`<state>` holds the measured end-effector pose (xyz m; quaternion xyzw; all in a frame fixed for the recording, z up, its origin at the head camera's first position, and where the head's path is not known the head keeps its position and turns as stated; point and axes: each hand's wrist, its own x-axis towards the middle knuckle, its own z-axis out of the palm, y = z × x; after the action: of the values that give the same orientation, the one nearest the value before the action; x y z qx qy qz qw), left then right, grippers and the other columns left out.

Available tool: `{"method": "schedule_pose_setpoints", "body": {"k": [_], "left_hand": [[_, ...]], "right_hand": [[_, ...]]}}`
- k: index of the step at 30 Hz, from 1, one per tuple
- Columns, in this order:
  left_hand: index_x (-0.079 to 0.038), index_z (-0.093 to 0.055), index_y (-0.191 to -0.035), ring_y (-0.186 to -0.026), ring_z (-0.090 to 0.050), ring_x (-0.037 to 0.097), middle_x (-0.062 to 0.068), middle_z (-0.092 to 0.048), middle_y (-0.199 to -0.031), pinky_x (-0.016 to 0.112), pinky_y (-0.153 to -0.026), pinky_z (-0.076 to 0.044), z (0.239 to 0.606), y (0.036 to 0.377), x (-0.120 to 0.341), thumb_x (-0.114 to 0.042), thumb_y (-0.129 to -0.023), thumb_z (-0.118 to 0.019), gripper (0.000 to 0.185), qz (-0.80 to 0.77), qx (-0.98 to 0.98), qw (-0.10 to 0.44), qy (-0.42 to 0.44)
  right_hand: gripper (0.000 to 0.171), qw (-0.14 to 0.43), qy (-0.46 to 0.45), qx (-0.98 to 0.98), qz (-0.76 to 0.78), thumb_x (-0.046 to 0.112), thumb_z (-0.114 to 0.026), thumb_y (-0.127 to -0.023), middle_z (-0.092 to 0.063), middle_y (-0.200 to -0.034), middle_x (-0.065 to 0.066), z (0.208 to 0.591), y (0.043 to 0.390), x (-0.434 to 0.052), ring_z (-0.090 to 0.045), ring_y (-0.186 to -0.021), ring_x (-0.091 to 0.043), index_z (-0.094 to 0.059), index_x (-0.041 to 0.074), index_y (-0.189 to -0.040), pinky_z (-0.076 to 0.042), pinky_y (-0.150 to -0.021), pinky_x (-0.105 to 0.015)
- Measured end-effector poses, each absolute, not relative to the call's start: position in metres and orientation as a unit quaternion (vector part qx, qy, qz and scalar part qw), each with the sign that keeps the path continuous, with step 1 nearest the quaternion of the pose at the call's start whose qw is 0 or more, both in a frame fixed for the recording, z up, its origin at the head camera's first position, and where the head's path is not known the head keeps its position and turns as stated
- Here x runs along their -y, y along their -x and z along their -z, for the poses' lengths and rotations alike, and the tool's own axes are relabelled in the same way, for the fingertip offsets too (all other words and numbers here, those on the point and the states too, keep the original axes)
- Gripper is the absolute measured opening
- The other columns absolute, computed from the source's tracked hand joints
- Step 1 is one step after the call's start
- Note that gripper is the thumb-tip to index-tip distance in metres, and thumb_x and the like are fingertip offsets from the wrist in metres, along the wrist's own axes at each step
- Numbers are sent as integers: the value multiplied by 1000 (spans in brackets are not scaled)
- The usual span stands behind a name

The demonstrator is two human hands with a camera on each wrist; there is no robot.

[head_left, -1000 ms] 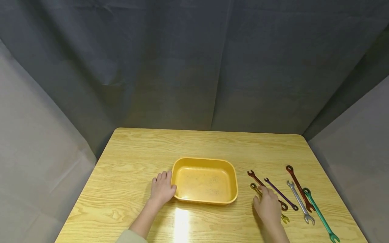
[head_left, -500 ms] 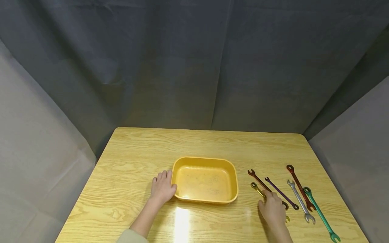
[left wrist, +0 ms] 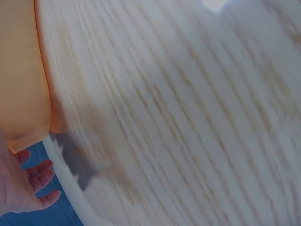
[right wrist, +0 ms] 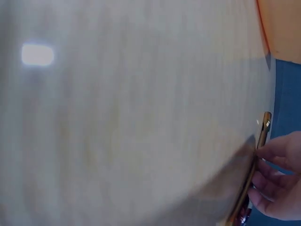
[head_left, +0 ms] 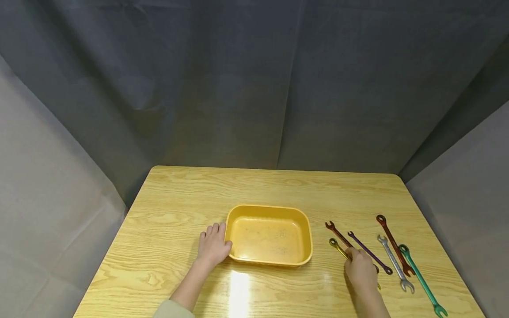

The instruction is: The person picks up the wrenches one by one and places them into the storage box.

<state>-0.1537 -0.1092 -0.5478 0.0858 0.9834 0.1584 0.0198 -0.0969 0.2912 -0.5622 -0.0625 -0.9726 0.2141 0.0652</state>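
Note:
My left hand (head_left: 214, 247) lies against the left side of a yellow plastic tray (head_left: 270, 261), thumb at its near corner. In the left wrist view its fingers are loosely extended beside the tray's wall (left wrist: 23, 80). With my right hand (head_left: 362, 270) I pinch a gold combination wrench (head_left: 339, 248); its ring end points toward the tray and the hand hides its middle. The right wrist view has the thumb and fingertips along the wrench's shaft (right wrist: 249, 176). Just beyond lies a dark red wrench (head_left: 339, 234), partly covered by the hand, and then a thin purple wrench (head_left: 370, 253).
Farther right on the wooden table (head_left: 191, 190) lie a silver wrench (head_left: 394, 263), another red wrench (head_left: 393, 243) and a long green wrench (head_left: 422, 280). Dark cloth (head_left: 222, 88) hangs behind the table, and pale panels (head_left: 55, 198) stand at the sides.
My right hand has shifted right along the gold wrench, uncovering more of its ring-end side, and its fingers have closed in on the shaft. The left hand and tray stay in place.

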Motion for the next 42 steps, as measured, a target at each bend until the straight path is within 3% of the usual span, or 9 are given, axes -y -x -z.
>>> {"method": "schedule_pose_setpoints", "body": {"k": [6,14,27,42], "left_hand": [[-7,-43,-119,-87,-41,25,9,-47,-102,40,-71,-34,549,155,110,-26,-81,-49,43,-159,-983,20,-84],[-7,-42,-121,-88,-41,24,9,-47,-104,39,-71,-34,550,155,111,-28,-83,-49,45,-160,-983,25,-87],[-7,-42,-120,-86,-40,24,9,-47,-103,39,-70,-34,550,155,112,-29,-83,-48,44,-156,-984,29,-86],[-7,-42,-121,-90,-41,25,10,-47,-106,41,-74,-35,551,155,111,-29,-83,-48,44,-162,-983,30,-85]], "right_hand": [[26,-23,10,977,-212,-5,-58,-75,-56,-87,-20,553,104,-302,-58,-75,-34,-57,-9,-101,-48,-60,-43],[28,-67,-25,979,-190,-5,-65,-71,-54,-80,-9,550,111,-309,-54,-69,-21,-57,-4,-98,-46,-58,-38],[28,-97,-18,975,-198,0,-67,-70,-53,-75,-3,551,113,-309,-48,-65,-18,-55,0,-95,-42,-54,-33],[26,-77,-21,973,-216,-2,-68,-69,-49,-71,-1,546,109,-304,-44,-62,-16,-56,2,-92,-36,-53,-30]]}}
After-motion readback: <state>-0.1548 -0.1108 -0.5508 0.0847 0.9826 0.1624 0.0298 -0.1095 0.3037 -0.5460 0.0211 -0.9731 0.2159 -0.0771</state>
